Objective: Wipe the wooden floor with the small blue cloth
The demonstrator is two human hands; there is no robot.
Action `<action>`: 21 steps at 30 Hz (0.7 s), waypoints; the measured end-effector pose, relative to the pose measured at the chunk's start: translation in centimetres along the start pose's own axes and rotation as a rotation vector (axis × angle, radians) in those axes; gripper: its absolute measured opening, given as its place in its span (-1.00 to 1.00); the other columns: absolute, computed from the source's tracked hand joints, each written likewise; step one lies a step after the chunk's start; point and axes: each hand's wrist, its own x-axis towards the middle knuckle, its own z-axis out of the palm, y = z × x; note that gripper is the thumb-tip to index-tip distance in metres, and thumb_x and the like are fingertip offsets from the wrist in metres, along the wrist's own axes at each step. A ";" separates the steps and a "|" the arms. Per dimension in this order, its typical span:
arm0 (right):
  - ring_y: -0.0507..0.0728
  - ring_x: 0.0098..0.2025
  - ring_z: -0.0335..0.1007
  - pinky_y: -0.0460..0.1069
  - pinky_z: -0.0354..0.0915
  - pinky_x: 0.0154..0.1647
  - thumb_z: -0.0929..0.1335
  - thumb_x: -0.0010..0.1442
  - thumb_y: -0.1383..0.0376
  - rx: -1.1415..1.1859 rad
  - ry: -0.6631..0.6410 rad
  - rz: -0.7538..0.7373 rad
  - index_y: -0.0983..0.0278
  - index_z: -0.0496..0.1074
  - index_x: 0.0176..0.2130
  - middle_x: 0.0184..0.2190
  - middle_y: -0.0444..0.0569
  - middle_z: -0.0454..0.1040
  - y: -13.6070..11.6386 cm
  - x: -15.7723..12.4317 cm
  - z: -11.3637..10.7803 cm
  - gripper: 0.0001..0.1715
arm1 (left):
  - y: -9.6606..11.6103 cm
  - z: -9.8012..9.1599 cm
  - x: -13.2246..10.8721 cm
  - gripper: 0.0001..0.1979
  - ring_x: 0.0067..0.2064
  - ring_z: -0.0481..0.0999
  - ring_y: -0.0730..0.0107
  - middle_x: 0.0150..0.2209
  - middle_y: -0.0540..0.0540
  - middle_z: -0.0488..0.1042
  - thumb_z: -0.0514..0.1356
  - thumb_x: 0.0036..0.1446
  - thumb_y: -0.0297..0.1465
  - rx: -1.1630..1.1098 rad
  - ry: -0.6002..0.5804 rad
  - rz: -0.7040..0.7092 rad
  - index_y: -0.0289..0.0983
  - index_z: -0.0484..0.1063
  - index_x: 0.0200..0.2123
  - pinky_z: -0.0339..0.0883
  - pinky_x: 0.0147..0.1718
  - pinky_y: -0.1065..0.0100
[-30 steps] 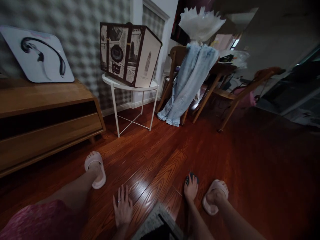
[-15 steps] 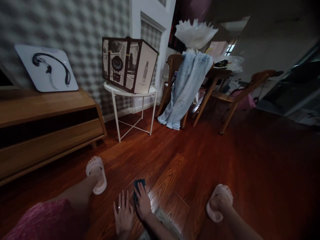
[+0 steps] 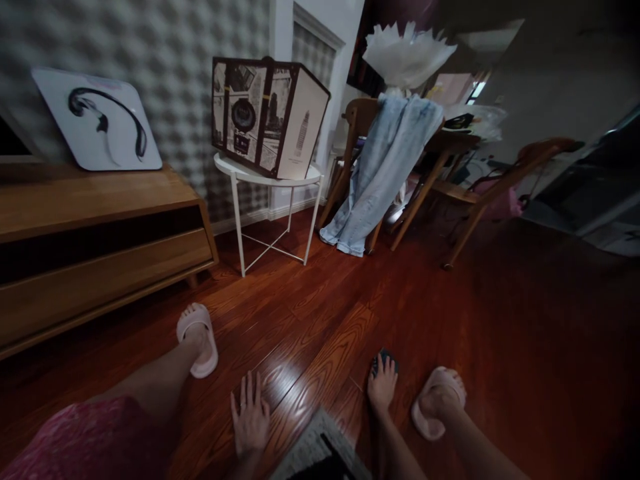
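Observation:
My left hand [image 3: 251,417] lies flat on the reddish wood floor [image 3: 305,333], fingers spread, holding nothing. Further right, beside the slippered foot, my right hand [image 3: 383,385] rests on a small dark teal object [image 3: 391,361] on the floor, its fingers bent over it. What the teal object is cannot be made out. Between my forearms, at the bottom edge, lies a grey printed flat item [image 3: 320,437] with black marks.
Pink slippers [image 3: 205,360] are on both feet, left and right. A wooden cabinet [image 3: 110,260], a white round side table [image 3: 270,179] bearing a patterned box [image 3: 245,117], and a chair with jeans [image 3: 380,167] stand ahead. Another wooden chair [image 3: 463,193] is at the right.
My right hand has slid right with the teal object, away from my left hand. More of the grey item shows. The view has shifted slightly. My left hand stays on the floor.

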 end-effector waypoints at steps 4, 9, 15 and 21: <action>0.40 0.50 -0.14 0.41 -0.06 0.41 0.11 0.28 0.30 0.048 -0.053 -0.047 0.49 0.25 0.35 0.41 0.38 0.14 -6.5 -4.5 0.8 -0.27 | 0.1 -0.4 0.1 -0.41 0.44 0.15 0.16 0.43 -0.19 0.20 -0.14 0.28 -0.43 0.006 0.017 0.009 -0.28 0.24 0.34 -0.26 0.46 -0.07; 0.29 0.52 -0.18 0.36 -0.13 0.47 0.20 0.24 0.39 0.222 -0.442 -0.589 0.24 0.19 0.41 0.48 0.09 0.02 -16.9 -12.9 2.3 -0.22 | 0.1 -0.1 0.0 -0.42 0.45 0.12 0.18 0.42 -0.18 0.21 -0.12 0.28 -0.44 0.022 0.022 0.016 -0.26 0.25 0.34 -0.26 0.45 -0.09; 0.19 0.52 -0.19 0.28 -0.11 0.49 0.29 0.21 0.34 0.337 -0.614 -0.973 0.06 0.13 0.43 0.50 -0.07 0.00 -18.7 -12.9 2.5 -0.16 | -0.3 1.4 0.0 -0.41 0.44 0.15 0.21 0.42 -0.14 0.23 -0.07 0.25 -0.45 0.037 0.063 0.020 -0.18 0.27 0.33 -0.22 0.45 -0.07; 0.25 0.48 -0.02 0.27 -0.01 0.44 0.17 0.14 0.44 0.091 -0.279 -0.415 0.27 0.34 0.33 0.41 0.11 0.22 -7.4 0.2 0.6 -0.21 | -0.5 1.5 -0.1 -0.40 0.45 0.15 0.17 0.41 -0.15 0.24 -0.08 0.25 -0.43 0.025 0.083 0.036 -0.20 0.21 0.36 -0.20 0.45 -0.10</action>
